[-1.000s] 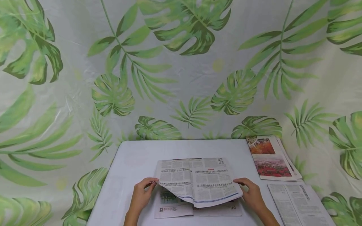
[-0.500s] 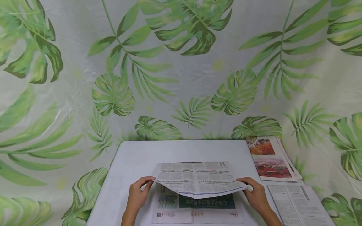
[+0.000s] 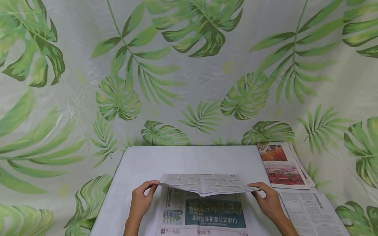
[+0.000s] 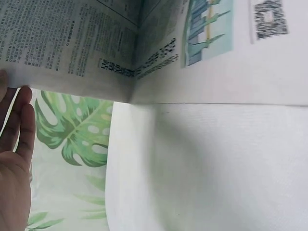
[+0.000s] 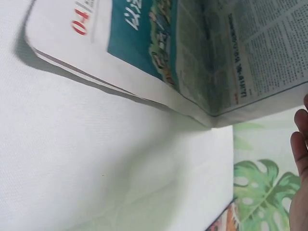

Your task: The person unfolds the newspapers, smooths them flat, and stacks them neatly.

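Green-leaf-print pale sheet (image 3: 203,75) backs white cloth-covered desk (image 3: 147,160). Grey printed newspaper (image 3: 177,205) lies open at near middle, upper half (image 3: 221,185) raised. Left hand (image 3: 140,200) and right hand (image 3: 269,200), grips nearly closed, pinch raised half's left and right corners.

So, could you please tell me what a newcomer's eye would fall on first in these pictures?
Probably the leaf-patterned backdrop, filling most of the head view beyond the white table. Next comes the newspaper at the table's near middle, its raised part held at either side by the left hand and right hand. The red flower photo at the table's far right also stands out.
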{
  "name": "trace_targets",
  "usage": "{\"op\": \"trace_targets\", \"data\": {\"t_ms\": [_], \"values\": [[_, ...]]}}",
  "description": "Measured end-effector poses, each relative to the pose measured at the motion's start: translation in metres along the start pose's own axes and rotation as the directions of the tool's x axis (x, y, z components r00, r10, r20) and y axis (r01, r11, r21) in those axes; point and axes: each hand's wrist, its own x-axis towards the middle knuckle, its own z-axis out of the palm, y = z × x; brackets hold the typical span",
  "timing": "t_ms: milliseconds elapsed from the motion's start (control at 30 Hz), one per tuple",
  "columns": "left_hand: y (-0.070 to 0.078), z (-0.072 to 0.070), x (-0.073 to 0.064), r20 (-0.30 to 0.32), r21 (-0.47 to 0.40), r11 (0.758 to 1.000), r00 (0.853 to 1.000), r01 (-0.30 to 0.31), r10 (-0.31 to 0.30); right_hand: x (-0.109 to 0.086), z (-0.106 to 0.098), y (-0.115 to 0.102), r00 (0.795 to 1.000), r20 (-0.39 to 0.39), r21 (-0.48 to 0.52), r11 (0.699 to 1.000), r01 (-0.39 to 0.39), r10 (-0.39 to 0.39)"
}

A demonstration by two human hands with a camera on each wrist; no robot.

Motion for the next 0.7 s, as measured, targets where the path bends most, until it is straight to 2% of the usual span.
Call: {"op": "trace_targets", "data": {"t_ms": [200, 433, 567, 700], "values": [[0.001, -0.004, 0.006, -0.001, 0.013, 0.997, 0.997, -0.071, 0.071, 0.005, -0.004, -0.005, 0.997, -0.046, 0.002, 0.998, 0.056, -0.056], [0.001, -0.005, 0.021, 0.009, 0.037, 0.995, 0.996, -0.089, 0.089, 0.010, -0.004, -0.006, 0.999, -0.022, 0.004, 0.999, 0.036, -0.036], [0.001, -0.003, 0.028, -0.005, 0.031, 0.992, 0.992, -0.125, 0.125, 0.016, -0.003, -0.004, 0.997, -0.036, 0.018, 0.998, 0.064, -0.064], [0.004, -0.001, 0.031, -0.008, 0.016, 0.996, 0.997, -0.083, 0.083, 0.018, -0.003, -0.004, 0.995, -0.055, 0.041, 0.996, 0.081, -0.078]]}}
